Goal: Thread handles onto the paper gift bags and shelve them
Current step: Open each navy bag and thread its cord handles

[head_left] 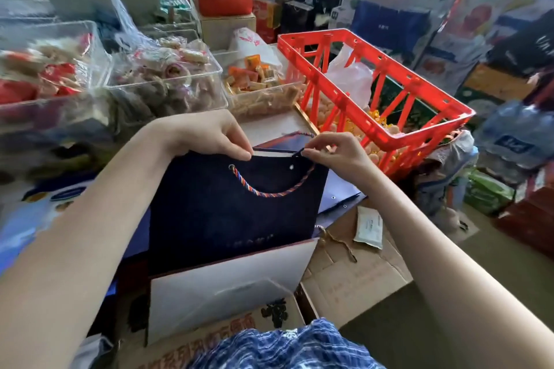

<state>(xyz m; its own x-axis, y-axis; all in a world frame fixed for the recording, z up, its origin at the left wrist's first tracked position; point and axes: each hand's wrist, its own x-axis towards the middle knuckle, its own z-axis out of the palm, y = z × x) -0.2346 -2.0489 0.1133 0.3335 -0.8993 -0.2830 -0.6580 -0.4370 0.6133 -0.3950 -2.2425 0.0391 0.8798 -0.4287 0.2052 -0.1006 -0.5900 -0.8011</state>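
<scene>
1. clear plastic bins (pixel 168 81) of wrapped snacks sat at the far left.
2. the left hand (pixel 207 136) pinched the top edge of the navy gift bag (pixel 227 213), fingers (pixel 239 154) curled onto it.
3. the bag stood upright in front of the person, over a cardboard box (pixel 359 275).
4. a braided cord handle (pixel 269 189) hung from the left eyelet in a loop across the bag's face.
5. the right hand (pixel 335 150) pinched the cord's free end at the bag's rim, above the right eyelet.
6. a red crate (pixel 389 132) stood just right.

L hand (pixel 207 136) fingers curled, pinching; R hand (pixel 338 151) pinching; both arms extended
</scene>
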